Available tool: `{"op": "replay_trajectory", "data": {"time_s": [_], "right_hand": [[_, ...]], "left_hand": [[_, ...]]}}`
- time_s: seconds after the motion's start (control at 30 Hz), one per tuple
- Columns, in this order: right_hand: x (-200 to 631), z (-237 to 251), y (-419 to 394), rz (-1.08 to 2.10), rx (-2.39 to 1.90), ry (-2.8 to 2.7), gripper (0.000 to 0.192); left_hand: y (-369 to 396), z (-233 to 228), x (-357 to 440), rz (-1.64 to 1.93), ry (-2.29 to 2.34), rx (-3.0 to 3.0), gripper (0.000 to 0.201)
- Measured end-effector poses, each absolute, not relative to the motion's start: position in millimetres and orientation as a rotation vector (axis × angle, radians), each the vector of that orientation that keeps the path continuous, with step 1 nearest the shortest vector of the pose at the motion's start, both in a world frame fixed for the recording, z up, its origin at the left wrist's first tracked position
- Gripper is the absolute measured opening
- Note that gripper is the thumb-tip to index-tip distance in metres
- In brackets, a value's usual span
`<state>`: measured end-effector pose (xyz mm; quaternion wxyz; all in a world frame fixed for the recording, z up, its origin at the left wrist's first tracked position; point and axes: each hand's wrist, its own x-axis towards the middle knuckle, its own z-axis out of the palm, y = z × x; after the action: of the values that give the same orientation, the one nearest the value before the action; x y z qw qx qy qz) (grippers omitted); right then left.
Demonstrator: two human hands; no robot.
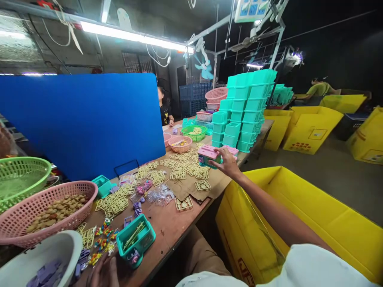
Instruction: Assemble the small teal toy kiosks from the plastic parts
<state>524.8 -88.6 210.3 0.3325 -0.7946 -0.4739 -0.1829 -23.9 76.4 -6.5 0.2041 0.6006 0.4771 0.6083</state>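
My right hand [228, 162] reaches out over the table's right edge, fingers closed on the pink lid of a teal toy box [206, 157]. Another pink lid [232, 152] shows just behind the hand. At the bottom edge my left hand [104, 273] is partly cut off; its visible fingers look apart, and I see nothing in them. Beside it stands an open teal toy box [147, 238] holding several pale sticks. Small bagged colourful pieces [103, 239] lie just beyond the left fingers.
Pale yellow part frames [178, 173] and clear plastic pieces [160, 194] cover the table. Tall stacks of teal boxes [251, 107] rise behind my right hand. Baskets [92, 189] and a white tub [76, 243] stand left. A yellow bin [269, 179] is right; a blue panel [89, 119] blocks the far-left side.
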Motion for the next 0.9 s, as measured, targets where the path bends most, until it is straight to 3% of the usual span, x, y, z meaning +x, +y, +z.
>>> {"op": "replay_trajectory", "data": {"time_s": [0.1, 0.53, 0.9], "right_hand": [[524, 208, -94, -0.477, -2.127, -1.241, 0.059], [554, 154, -144, -0.335, -2.288, -1.034, 0.052], [565, 103, -122, -0.404, -2.251, -0.93, 0.054]], "left_hand": [[76, -7, -19, 1.773, 1.317, 1.618, 0.065], [53, 21, -10, 1.737, 1.263, 1.5, 0.069], [61, 7, -17, 1.717, 1.279, 1.46, 0.06]]}}
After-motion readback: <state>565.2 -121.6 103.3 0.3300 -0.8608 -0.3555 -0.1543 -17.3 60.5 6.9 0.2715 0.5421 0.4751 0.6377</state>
